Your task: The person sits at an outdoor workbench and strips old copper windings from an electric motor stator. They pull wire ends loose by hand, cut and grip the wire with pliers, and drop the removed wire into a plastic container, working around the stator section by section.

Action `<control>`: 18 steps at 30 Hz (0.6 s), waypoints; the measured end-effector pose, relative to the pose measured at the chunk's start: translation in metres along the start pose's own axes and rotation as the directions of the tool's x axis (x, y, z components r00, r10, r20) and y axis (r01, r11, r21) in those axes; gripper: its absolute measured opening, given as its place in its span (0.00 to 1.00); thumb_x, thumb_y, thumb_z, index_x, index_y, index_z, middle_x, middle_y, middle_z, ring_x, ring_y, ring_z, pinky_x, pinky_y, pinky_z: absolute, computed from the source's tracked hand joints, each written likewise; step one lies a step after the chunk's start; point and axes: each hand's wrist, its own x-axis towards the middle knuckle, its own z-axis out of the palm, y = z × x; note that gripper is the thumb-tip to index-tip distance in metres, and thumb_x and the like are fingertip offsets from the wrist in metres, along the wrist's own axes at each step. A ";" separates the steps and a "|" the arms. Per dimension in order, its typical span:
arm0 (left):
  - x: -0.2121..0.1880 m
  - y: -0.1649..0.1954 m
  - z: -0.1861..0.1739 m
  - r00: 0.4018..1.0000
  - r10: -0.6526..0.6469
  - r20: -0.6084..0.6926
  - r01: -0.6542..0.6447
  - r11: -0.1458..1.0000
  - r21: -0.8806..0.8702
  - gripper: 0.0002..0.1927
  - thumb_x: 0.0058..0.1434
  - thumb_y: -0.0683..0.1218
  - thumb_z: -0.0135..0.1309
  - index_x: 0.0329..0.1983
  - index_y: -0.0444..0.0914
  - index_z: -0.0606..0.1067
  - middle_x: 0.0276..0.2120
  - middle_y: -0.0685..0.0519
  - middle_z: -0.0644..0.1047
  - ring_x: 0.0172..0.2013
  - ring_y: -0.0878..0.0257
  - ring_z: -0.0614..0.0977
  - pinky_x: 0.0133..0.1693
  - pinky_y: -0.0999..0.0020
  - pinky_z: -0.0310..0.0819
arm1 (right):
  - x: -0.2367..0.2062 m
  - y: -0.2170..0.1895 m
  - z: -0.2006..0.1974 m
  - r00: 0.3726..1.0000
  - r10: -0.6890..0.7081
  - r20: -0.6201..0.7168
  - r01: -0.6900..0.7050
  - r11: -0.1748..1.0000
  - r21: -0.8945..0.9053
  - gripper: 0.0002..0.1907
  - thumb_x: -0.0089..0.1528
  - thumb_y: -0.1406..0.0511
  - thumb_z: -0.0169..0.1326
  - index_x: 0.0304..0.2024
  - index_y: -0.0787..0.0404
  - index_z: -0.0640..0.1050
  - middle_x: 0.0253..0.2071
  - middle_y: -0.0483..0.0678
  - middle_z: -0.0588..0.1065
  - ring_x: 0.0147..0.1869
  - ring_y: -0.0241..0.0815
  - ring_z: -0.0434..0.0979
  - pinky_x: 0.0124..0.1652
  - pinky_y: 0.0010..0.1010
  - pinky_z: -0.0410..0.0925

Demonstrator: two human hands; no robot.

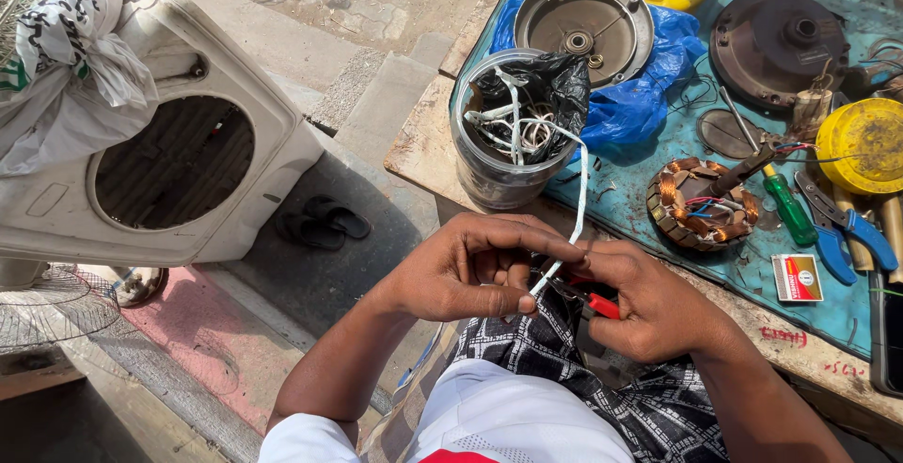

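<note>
Two hands meet over the lap: the left hand (466, 270) pinches a thin white cord (576, 209) that runs up to the clear jar (489, 167) on the worktop (423, 148). The right hand (649, 303) is clenched around red-handled pliers (594, 301). The cord looks light and limp, best held near its end.

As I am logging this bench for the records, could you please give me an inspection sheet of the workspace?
Surface: wooden bench with a blue mat, scuffed.
Job's things: white sleeve runs from the jar to both hands; red-handled tool in the right hand.
Clutter: copper stator, two motor covers, green screwdriver, blue pliers, yellow lid, matchbox, blue bag.
Grippers: left hand pinches the sleeve; right hand grips the tool.
Cables: white offcuts in the jar; coloured leads on the stator.
Surroundings: white cooler housing, sandals, fan grille on the ground.
</note>
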 end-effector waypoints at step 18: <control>-0.003 0.002 -0.012 1.000 -0.001 0.026 0.003 0.998 -0.062 0.27 0.61 0.34 0.63 0.65 0.26 0.73 0.51 0.48 0.78 0.30 0.74 0.71 0.38 0.75 0.69 | 0.016 0.014 0.023 0.974 -0.117 -0.194 0.106 0.992 -0.066 0.16 0.48 0.61 0.74 0.25 0.63 0.80 0.22 0.45 0.76 0.26 0.39 0.78 0.29 0.30 0.69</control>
